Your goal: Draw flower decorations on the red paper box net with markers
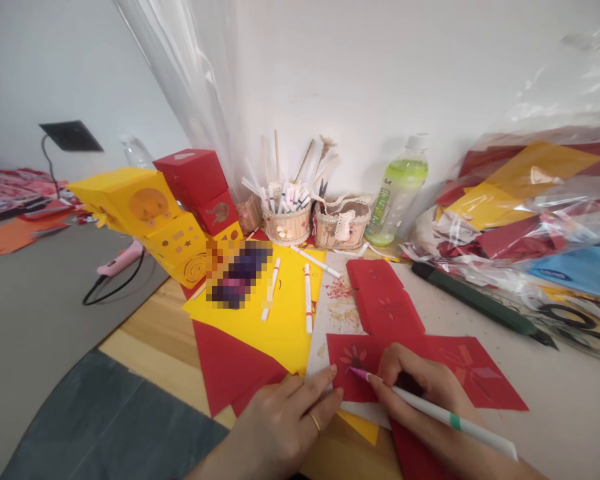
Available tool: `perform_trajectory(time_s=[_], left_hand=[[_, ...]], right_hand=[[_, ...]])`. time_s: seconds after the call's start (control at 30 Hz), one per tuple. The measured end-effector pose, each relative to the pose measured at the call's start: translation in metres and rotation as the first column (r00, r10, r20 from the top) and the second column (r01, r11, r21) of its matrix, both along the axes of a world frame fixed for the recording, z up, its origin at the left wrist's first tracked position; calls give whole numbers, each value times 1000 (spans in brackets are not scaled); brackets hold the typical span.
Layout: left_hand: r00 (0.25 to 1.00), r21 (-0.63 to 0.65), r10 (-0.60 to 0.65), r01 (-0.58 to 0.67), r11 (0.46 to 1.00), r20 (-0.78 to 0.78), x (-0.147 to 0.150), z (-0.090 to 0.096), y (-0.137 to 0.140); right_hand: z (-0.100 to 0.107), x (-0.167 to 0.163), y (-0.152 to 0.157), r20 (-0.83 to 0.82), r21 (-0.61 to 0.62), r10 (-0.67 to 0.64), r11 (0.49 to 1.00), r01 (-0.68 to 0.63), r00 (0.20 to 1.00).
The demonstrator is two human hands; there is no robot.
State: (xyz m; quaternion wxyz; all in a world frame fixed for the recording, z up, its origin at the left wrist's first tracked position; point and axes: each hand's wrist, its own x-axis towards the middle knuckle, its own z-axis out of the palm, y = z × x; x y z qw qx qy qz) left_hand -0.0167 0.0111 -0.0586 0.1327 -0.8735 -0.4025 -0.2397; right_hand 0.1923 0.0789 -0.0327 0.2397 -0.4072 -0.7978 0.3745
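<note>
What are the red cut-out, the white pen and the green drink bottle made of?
Red cut-out: looks like card or stiff paper, dull, with crisp straight edges and scored-looking folds.
White pen: probably plastic, since its barrel is smooth, straight and evenly coloured.
Green drink bottle: likely clear, shiny plastic, because green shows through its sides, though glass can't be ruled out.

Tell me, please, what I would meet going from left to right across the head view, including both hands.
Orange paper, yellow boxes, left hand, right hand holding a pink-tipped marker, black-handled scissors.
</note>
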Motion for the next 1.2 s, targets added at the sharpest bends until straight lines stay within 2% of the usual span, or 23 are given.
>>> perform_trajectory(time_s=[0.1,0.23,0.4,0.53,0.8,1.2], left_hand=[[1000,-1,-14,14,1000,-3,0,-1,0],[1000,-2,-12,12,1000,-10,0,-1,1],[1000,6,-8,8,1000,-24,0,-1,1],[1000,-3,-11,10,1000,-11,0,-2,1],[1000,19,-9,9,1000,23,1,3,2],[1000,8,0,0,1000,13,1,2,1]], right_hand=[[-1,0,0,-13,10,34,999,-34,999],[0,-1,-1,-11,14,-10,1000,10,1000],[1,-2,-1,-40,24,37,999,-36,999],[-2,-1,-1,-31,26,14,1000,-13,999],[-1,0,0,-20,37,70,997,-69,997],[-1,0,0,-44,44,74,996,-72,996]])
